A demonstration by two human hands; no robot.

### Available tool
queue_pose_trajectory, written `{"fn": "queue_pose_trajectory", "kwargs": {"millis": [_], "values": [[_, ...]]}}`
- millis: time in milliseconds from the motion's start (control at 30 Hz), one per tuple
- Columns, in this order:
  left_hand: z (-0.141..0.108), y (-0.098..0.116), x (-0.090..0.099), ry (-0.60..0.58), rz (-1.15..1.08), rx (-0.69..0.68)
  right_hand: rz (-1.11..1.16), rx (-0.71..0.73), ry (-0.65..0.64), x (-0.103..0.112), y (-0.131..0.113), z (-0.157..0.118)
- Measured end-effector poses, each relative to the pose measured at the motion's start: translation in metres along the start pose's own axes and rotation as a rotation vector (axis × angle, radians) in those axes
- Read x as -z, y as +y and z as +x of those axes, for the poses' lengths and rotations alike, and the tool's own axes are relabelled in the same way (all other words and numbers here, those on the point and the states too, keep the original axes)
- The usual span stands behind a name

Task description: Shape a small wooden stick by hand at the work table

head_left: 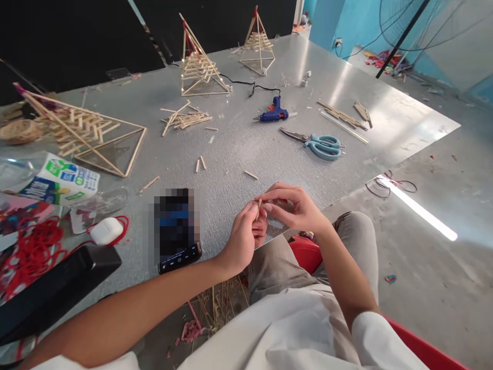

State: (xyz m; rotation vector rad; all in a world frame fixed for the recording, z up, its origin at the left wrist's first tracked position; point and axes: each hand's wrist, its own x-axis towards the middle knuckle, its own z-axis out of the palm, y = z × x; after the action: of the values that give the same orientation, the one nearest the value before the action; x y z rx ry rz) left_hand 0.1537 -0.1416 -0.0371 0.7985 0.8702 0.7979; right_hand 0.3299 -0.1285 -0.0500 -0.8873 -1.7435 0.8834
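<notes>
one stick is held by left hand and right hand.

Matt wooden sticks, glossy tabletop

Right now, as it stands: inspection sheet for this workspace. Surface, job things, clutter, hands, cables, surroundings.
Surface: grey table, small scraps scattered about.
Job's things: small stick in hand, partly hidden; stick pile, blue glue gun, scissors, three stick frames.
Clutter: red cord, white case, phone, left side.
Hands: left hand pinches the small stick; right hand meets it, grip unclear.
Cables: black cable behind glue gun.
Surroundings: blue wall; litter on floor.
</notes>
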Motion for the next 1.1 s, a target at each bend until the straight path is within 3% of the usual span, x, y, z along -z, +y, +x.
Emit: {"fn": "queue_pose_trajectory", "kwargs": {"millis": [167, 400, 533, 1100], "values": [[-0.0042, 0.0017, -0.0002, -0.026, 0.087, 0.031, 0.034, 0.025, 0.074, -0.0003, -0.0004, 0.0026], [-0.0071, 0.0036, -0.0014, -0.056, 0.167, 0.017, 0.135, -0.120, 0.130, -0.0022, -0.0029, 0.0024], [-0.0062, 0.0033, -0.0018, -0.030, 0.175, 0.007, 0.142, -0.124, 0.150, -0.0025, -0.0017, 0.0021], [-0.0002, -0.0034, 0.0034, -0.085, 0.162, -0.098, 0.122, -0.113, 0.020, 0.0027, 0.0023, -0.0002]]}}
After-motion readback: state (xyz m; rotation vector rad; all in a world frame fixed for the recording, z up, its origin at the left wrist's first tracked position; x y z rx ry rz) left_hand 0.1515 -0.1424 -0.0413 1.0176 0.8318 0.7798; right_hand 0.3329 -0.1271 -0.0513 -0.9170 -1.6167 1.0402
